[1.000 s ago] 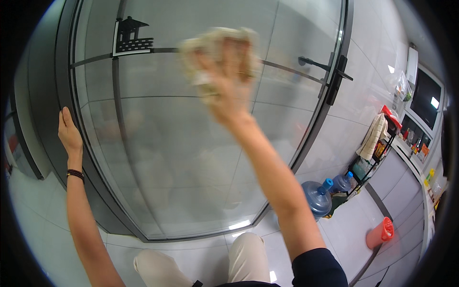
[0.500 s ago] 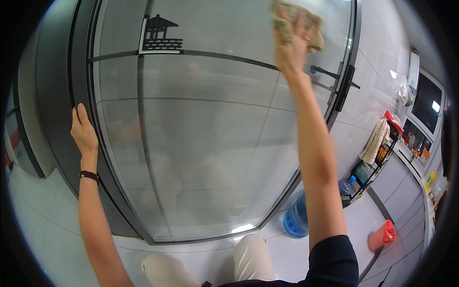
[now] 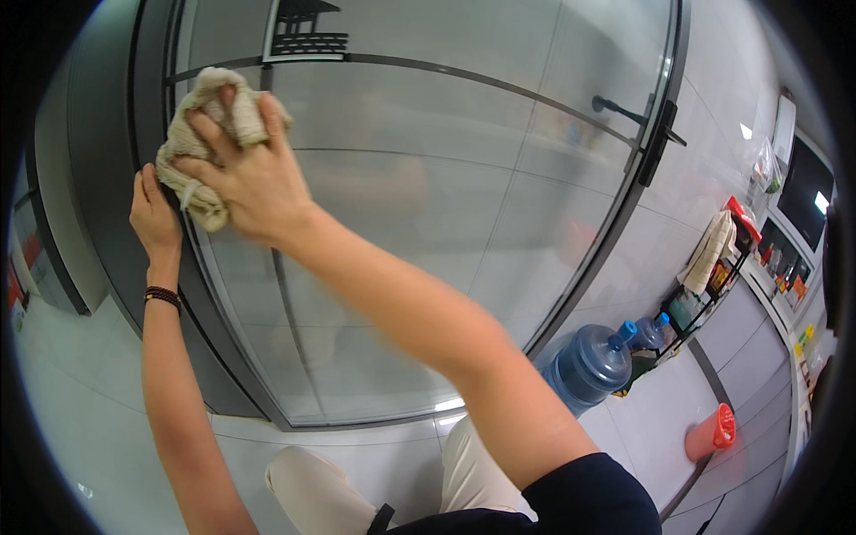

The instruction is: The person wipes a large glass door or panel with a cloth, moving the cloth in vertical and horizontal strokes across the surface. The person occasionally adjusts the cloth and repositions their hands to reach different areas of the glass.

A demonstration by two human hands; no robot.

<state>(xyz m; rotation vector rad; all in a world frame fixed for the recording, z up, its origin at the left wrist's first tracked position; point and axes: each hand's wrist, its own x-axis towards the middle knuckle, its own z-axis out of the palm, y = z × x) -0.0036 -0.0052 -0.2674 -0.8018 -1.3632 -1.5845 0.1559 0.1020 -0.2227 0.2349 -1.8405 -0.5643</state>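
Note:
A beige-green cloth [image 3: 192,147] lies bunched against the glass door [image 3: 392,205], near its left edge. My right hand [image 3: 254,174] presses on this cloth, fingers spread and partly sunk into its folds. Just below and left of it, my left hand [image 3: 155,217] grips the edge of the dark door frame [image 3: 159,107]; some of its fingers are hidden behind that edge. A beaded bracelet [image 3: 162,296] circles my left wrist. Dark bars divide the door, and a black pavilion-shaped decoration [image 3: 308,34] sits above the cloth.
On the door's right side is a black lever handle [image 3: 660,143]. Large blue water bottles [image 3: 588,366] stand on the tiled floor beyond the door, next to a black rack [image 3: 704,303] with a hanging towel [image 3: 711,251]. Farther right are a red bin [image 3: 711,434] and a counter [image 3: 771,312].
My right hand has swept the cloth from the upper right of the glass across to the left edge, beside my left hand. My left hand keeps its hold on the frame.

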